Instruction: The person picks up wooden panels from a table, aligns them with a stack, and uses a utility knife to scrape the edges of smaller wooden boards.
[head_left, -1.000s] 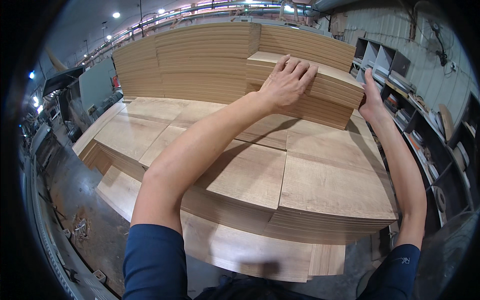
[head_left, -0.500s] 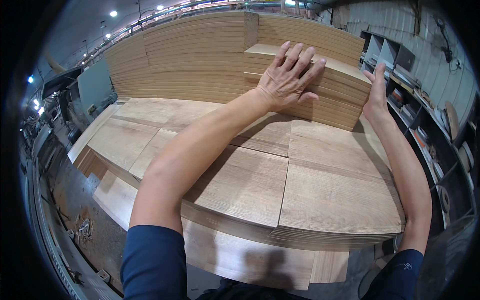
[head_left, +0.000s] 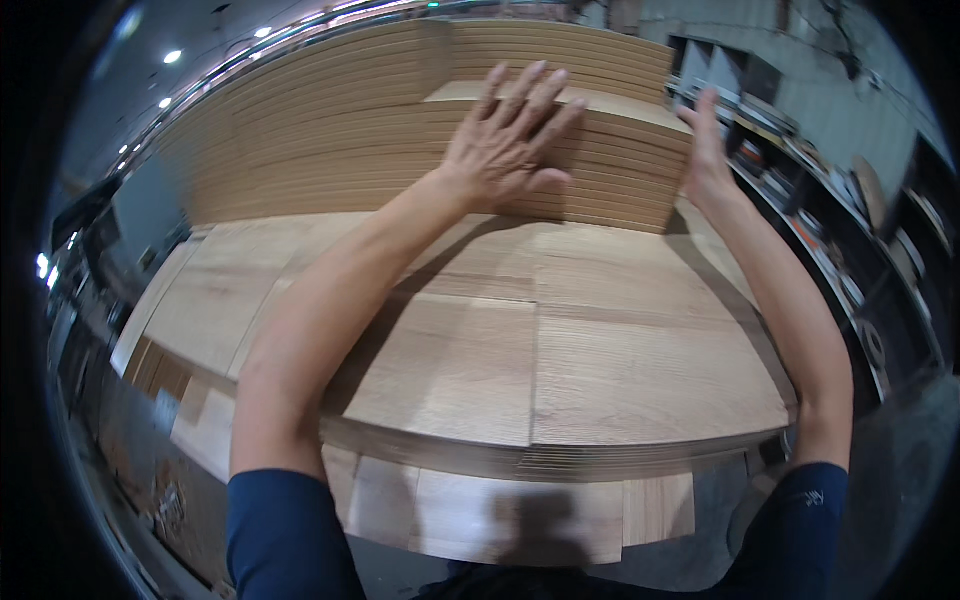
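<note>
My left hand (head_left: 512,140) lies with fingers spread against the near face of a short stack of wood boards (head_left: 620,165), its fingertips reaching over the top edge. At the right end of this stack stands my right hand (head_left: 706,155), fingers straight and pointing up, palm turned toward the board ends. Neither hand grips anything. The stack rests on wide wood-grain panels (head_left: 630,375) laid side by side. Behind it and to its left runs a taller stack of boards (head_left: 330,120), layered edges facing me.
Lower wood panels (head_left: 520,515) jut out near my body. On the right, dark shelving (head_left: 800,235) holds assorted offcuts and rolls along a corrugated wall (head_left: 740,55). Ceiling lights (head_left: 172,57) hang at the upper left, above blurred machinery.
The short stack now sits straighter, more in line with the taller one behind it. Both hands stay against it. The whole view has shifted, so most things appear further left.
</note>
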